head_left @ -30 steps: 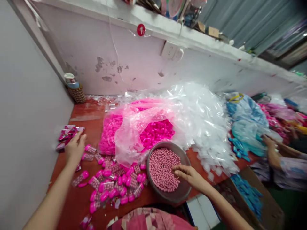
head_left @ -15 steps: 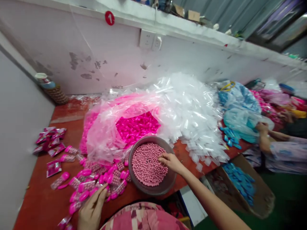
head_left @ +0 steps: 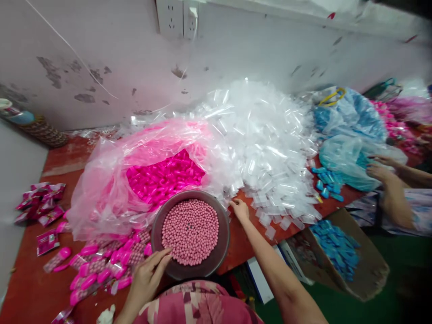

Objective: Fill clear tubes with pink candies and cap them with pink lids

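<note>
A dark round bowl holds a heap of small pink beads. My left hand is at its left rim, with fingers stretched out and nothing visible in them. Right of the bowl, my right hand has its fingers bent together at the edge of a pile of clear plastic pieces; what they hold, if anything, is hidden. Behind the bowl, an open pink plastic bag contains bright pink plastic parts. Bead-filled small containers with pink caps lie to the left.
Small pink packets lie at the far left, near a stack of cups. At right, another person's hands touch a teal bag. Below the table edge, a cardboard box holds blue pieces.
My right hand has left the beads and moved to the clear pieces right of the bowl. My left hand has shifted from the capped containers to the bowl's rim. The view has turned.
</note>
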The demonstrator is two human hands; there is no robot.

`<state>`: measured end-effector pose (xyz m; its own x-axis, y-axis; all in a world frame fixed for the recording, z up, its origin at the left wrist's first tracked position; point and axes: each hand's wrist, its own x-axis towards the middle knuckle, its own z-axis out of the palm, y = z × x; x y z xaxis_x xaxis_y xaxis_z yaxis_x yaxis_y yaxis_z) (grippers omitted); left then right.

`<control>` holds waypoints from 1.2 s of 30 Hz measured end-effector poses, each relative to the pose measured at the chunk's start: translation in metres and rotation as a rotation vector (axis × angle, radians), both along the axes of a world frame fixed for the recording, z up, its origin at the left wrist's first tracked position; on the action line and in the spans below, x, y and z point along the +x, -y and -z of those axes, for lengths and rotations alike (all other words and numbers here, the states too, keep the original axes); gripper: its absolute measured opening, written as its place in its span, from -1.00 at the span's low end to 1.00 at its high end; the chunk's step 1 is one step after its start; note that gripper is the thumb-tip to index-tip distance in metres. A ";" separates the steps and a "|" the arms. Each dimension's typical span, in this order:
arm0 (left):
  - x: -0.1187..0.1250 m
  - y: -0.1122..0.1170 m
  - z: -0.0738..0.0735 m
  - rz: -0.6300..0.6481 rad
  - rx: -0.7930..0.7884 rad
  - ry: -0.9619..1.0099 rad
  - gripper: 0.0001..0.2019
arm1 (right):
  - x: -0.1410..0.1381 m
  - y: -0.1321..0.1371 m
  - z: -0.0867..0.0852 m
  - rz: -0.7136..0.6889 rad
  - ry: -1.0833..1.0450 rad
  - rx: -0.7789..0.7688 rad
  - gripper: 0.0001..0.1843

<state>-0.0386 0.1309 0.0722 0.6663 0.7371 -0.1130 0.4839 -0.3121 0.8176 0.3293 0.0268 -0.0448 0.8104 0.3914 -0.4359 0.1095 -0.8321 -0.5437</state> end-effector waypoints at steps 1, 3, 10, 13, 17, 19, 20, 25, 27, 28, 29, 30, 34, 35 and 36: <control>0.007 0.004 0.000 0.028 0.008 -0.003 -0.75 | 0.000 -0.005 0.007 0.012 0.005 -0.012 -0.72; 0.021 0.010 -0.001 0.066 0.003 -0.013 -0.76 | -0.001 -0.010 0.017 0.029 0.016 -0.012 -0.74; 0.067 0.016 -0.012 0.059 -0.139 -0.053 -0.75 | 0.000 0.018 -0.003 -0.005 0.065 0.259 -0.68; 0.095 0.016 -0.016 0.046 -0.174 0.005 -0.74 | -0.004 0.037 -0.038 -0.075 0.057 0.408 -0.61; 0.136 0.021 -0.020 0.047 -0.260 0.188 -0.63 | -0.028 0.042 -0.093 -0.288 -0.031 0.503 -0.63; 0.148 0.025 -0.021 0.020 -0.418 0.307 -0.62 | -0.046 0.035 -0.114 -0.427 -0.098 0.541 -0.62; 0.152 0.027 -0.020 0.009 -0.498 0.354 -0.67 | -0.056 0.030 -0.122 -0.469 -0.142 0.574 -0.60; 0.141 0.031 -0.012 -0.101 -0.694 0.466 -0.76 | -0.099 0.003 -0.126 -0.233 -0.408 0.798 -0.52; 0.128 0.029 -0.007 -0.167 -0.745 0.502 -0.71 | -0.112 -0.004 -0.122 -0.189 -0.442 0.816 -0.60; 0.122 0.028 -0.005 -0.188 -0.770 0.511 -0.69 | -0.118 -0.007 -0.121 -0.209 -0.448 0.811 -0.63; 0.115 0.027 -0.002 -0.198 -0.795 0.515 -0.67 | -0.122 -0.009 -0.120 -0.240 -0.459 0.805 -0.65; 0.109 0.025 0.000 -0.200 -0.817 0.513 -0.66 | -0.126 -0.010 -0.121 -0.286 -0.467 0.794 -0.66; 0.089 0.026 0.010 -0.228 -0.834 0.472 -0.63 | -0.137 -0.020 -0.120 -0.716 -0.268 0.579 -0.58; 0.085 0.027 0.013 -0.248 -0.816 0.452 -0.63 | -0.138 -0.024 -0.117 -0.864 -0.154 0.489 -0.58; 0.081 0.027 0.015 -0.270 -0.789 0.426 -0.63 | -0.138 -0.028 -0.113 -0.989 -0.045 0.406 -0.60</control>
